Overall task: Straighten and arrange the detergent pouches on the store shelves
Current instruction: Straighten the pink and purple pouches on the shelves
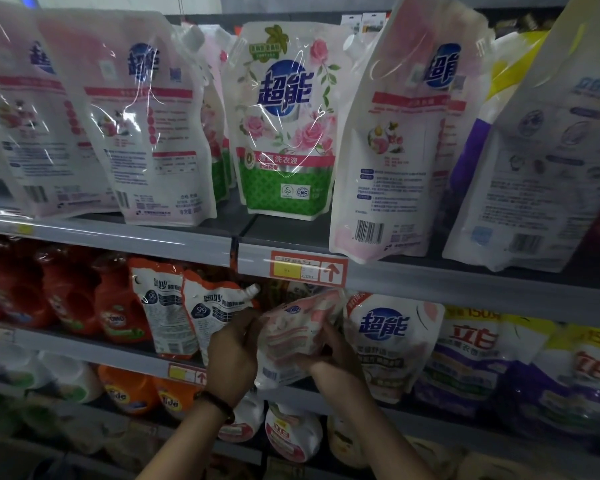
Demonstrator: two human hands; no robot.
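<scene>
1 pink pouch (293, 336), middle shelf (84, 349) front edge, grasped by left hand (232, 355) and right hand (335, 356). Top shelf (118, 237): 1 front-facing 超能 pouch (286, 119). Below: 2 Tide bottles (129, 393).

Light coming from above, probably ceiling fixture outside frame; top-shelf pouches (284, 116) catching most of it. White glare streaking across their glossy film. Lower shelves (84, 353) sinking into dim shadow, bottom row going murky. Left hand (232, 355), right hand (329, 358), pink pouch (291, 337) between them blurring slightly. Wide-angle lens bowing shelf rail (118, 237), edge pouches leaning, smearing.
</scene>
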